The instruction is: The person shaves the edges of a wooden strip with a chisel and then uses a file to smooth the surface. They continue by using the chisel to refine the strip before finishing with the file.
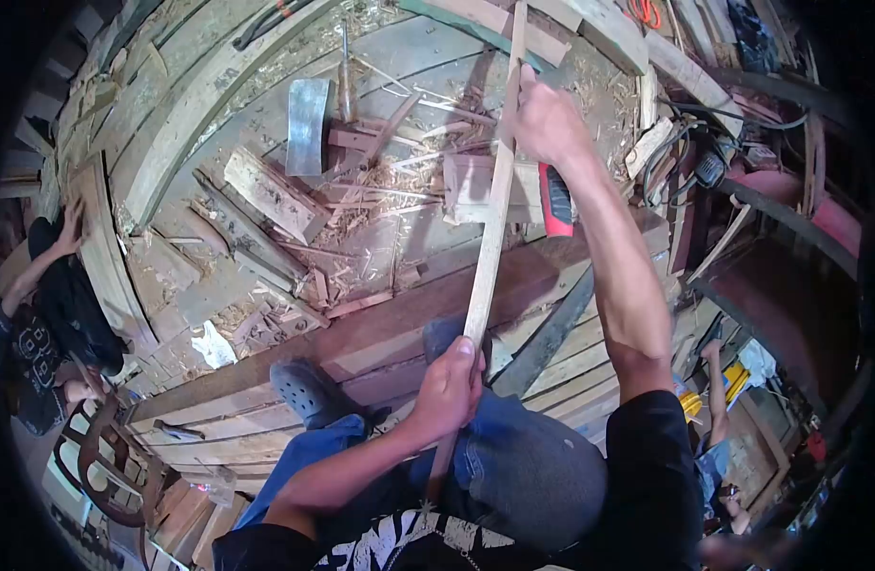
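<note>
A long, narrow wooden strip [495,209] runs from my lap up toward the far side of the work surface. My left hand [447,388] is closed around its near part, above my jeans. Farther up, my right hand [551,122] is closed on the strip near its far end; some of the fingers are hidden. Below the right wrist lies a tool with a red and black handle [557,202], partly covered by the forearm. Behind the strip rests a short wooden block [468,181].
A flat metal blade [307,124], a slim pointed tool [345,86] and wood offcuts [274,195] lie among shavings. A curved beam [204,109] spans the left. Another person's hand [71,226] touches a board at far left. A third person [715,438] sits at right.
</note>
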